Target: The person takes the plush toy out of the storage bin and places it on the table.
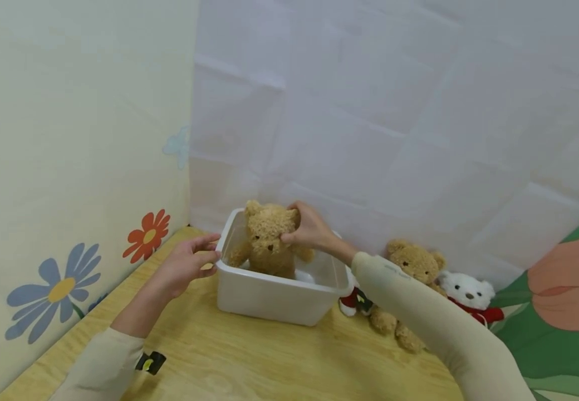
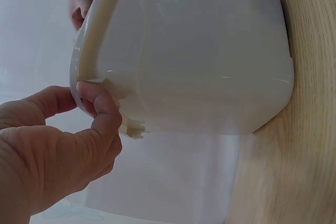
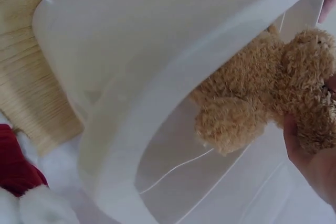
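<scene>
A brown teddy bear (image 1: 269, 259) sits upright inside a white plastic bin (image 1: 279, 298), its head above the rim. My right hand (image 1: 309, 227) grips the side of the bear's head, thumb across its face. In the right wrist view the bear's fuzzy body (image 3: 241, 87) is inside the bin wall, with the fingers (image 3: 300, 148) at its head. My left hand (image 1: 189, 264) is at the bin's left rim. The left wrist view shows its thumb and fingers (image 2: 100, 103) pinching that rim. The bear's legs are hidden by the bin's front wall.
Right of the bin, another brown teddy bear (image 1: 412, 262) and a white bear in red (image 1: 470, 291) lean near the back wall. A red-and-white plush (image 1: 348, 303) is partly hidden beside the bin. The wooden table (image 1: 249, 356) meets flower-printed and plain fabric walls.
</scene>
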Action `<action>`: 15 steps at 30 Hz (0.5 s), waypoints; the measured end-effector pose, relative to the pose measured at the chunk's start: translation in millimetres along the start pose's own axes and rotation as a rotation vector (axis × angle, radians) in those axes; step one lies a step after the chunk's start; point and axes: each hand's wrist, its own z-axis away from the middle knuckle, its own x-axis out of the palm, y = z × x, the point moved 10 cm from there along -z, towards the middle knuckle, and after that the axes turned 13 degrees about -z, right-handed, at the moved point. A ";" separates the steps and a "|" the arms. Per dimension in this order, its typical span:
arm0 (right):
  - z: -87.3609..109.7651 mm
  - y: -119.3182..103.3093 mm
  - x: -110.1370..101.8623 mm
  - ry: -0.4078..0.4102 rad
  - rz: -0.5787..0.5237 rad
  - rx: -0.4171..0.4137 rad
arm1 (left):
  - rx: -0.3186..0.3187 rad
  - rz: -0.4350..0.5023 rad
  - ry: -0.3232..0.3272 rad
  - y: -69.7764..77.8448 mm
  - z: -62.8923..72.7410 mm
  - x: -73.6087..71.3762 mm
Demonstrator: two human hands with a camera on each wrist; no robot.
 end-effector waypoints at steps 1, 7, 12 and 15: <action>1.3 0.2 -2.3 0.010 -0.004 -0.003 | 0.001 0.000 -0.004 -0.2 -0.7 1.0; 7.4 -2.8 -20.2 0.089 -0.045 -0.031 | 0.014 -0.009 -0.015 -1.9 -4.3 3.0; 10.6 -15.4 -44.1 0.155 -0.048 -0.075 | 0.029 0.004 -0.022 -1.1 -7.0 -0.8; 11.9 -24.0 -59.3 0.190 -0.054 -0.105 | 0.037 -0.002 -0.016 -1.3 -9.4 -6.5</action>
